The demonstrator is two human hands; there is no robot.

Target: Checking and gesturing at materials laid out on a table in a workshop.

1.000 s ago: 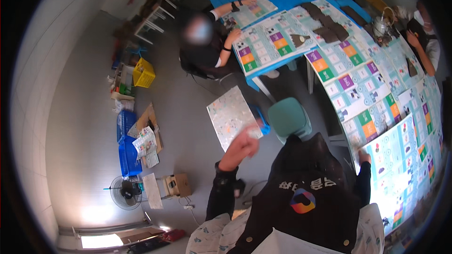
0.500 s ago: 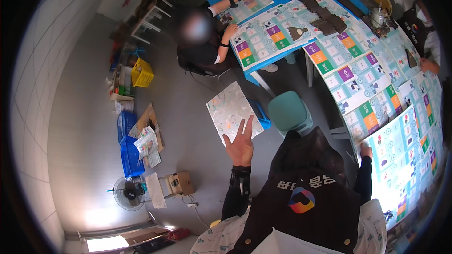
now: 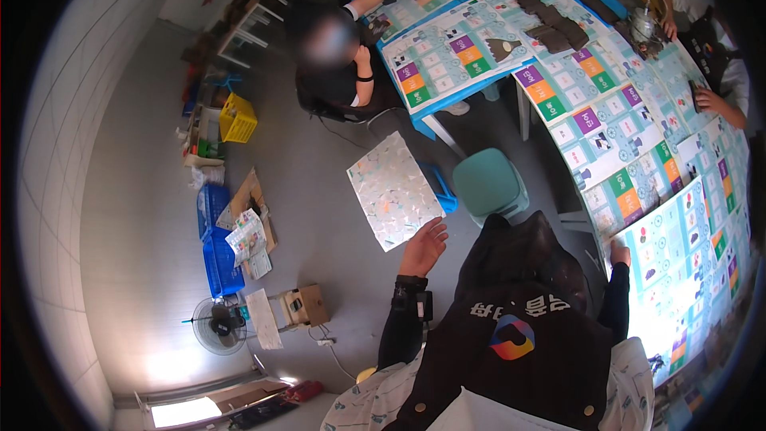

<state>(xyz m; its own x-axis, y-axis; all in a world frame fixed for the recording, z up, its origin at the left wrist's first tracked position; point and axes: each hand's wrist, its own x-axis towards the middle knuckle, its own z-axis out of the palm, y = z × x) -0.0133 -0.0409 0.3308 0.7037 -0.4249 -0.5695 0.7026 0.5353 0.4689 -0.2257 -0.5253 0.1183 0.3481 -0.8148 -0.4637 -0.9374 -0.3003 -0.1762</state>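
My left hand (image 3: 423, 247) is raised over the floor, its fingers stretched and slightly bent, holding nothing. Its fingertips appear next to the lower corner of a pale speckled board (image 3: 392, 191); whether they touch it cannot be told. That board lies partly over a blue stool (image 3: 441, 191). At the near edge of the long table, my right hand (image 3: 620, 254) is closed at the edge of a large printed sheet (image 3: 662, 239) with small pictures on light blue. The fingertips of this hand are partly hidden.
A green stool (image 3: 488, 185) stands between me and the table. Across the way sits a person (image 3: 331, 56); another person's hand (image 3: 710, 100) is at the far right, near a metal kettle (image 3: 642, 28). Blue crates (image 3: 217, 243), a yellow basket (image 3: 239, 118) and a fan (image 3: 217, 329) stand left.
My left hand has turned and dropped slightly to the right, its spread fingers drawing together. The seated person's nearer hand has left the table edge. At far right, the other person's hands have shifted.
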